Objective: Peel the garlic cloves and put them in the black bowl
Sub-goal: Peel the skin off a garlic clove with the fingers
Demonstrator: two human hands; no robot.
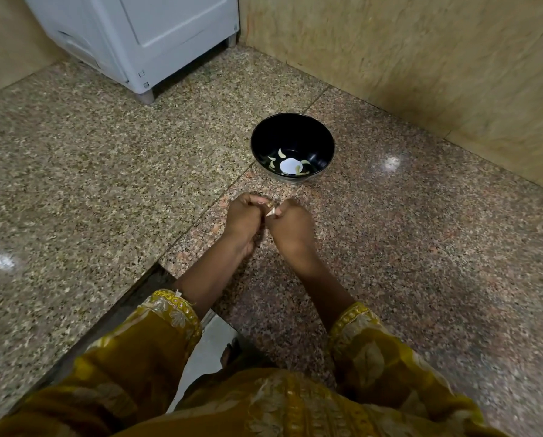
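Two tones of speckled granite countertop [90, 184] fill almost the whole frame, greyer on the left and pinker on the right, with a seam running diagonally between them. Up in the upper right stands a beige stone wall [421, 58], and in the upper left a white appliance [144, 36] sits on short feet on the stone. Along the bottom edge come the mustard-yellow embroidered cuffs, left sleeve [144, 351] and right sleeve [368, 351], with bare forearms reaching up toward the centre. Just above centre, there's the black bowl [295, 127], upright on the pinker slab and well apart from the appliance. Below it, near but not touching, the two hands meet side by side. The left hand [243, 220] is curled into a loose fist and the right hand [292, 225] is curled the same way, fingertips turned in toward each other. Between them, right at the top of the meeting point, a garlic clove [270, 211] shows as a small pale sliver. It looks to be pinched from both sides, though the fingertips are too small and blurred to say exactly which ones hold it. Smallest of all, a few peeled cloves [281, 153] lie in the bottom of the bowl, pale crescents ringed around a bright white round spot
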